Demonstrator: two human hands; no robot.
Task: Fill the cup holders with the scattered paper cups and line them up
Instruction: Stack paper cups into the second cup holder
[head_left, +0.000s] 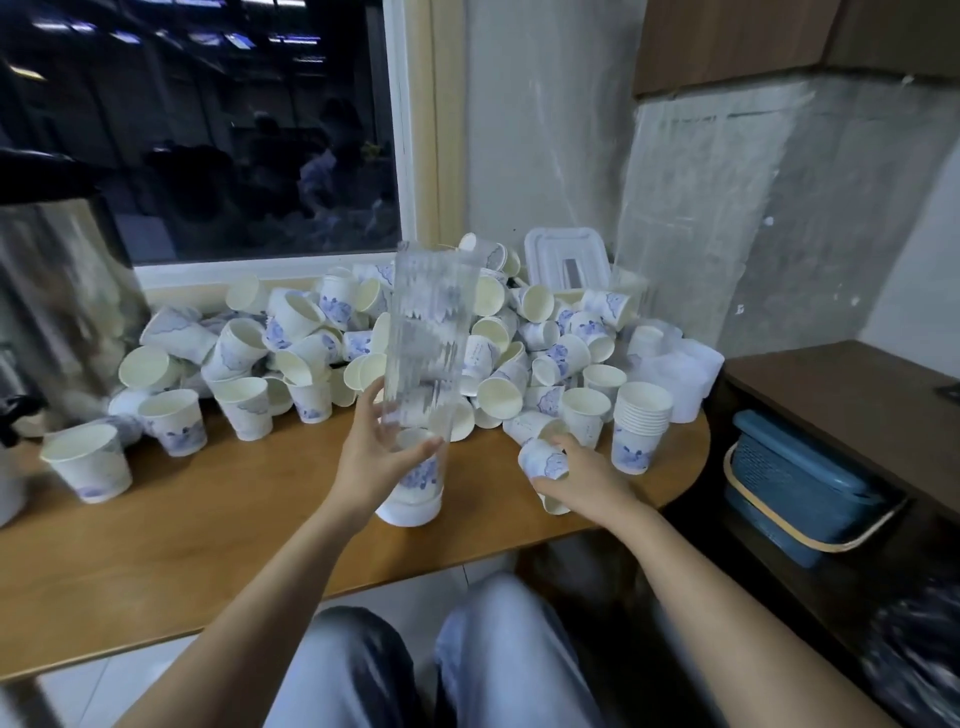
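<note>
Near the front edge of the surface (234, 509), the fingers of my left hand (374, 457) wrap the clear cup holder (431, 332), which stands close to upright with one cup (421, 475) seated at its bottom. At its 3 o'clock, my right hand (582, 478) curls round a loose paper cup (545, 460) held sideways. The scattered pile (332, 332) lies at 12 o'clock. The holder is tall and narrow, so a cup dropped in tilted could jam partway. A slack grip could also let it tip into the pile.
</note>
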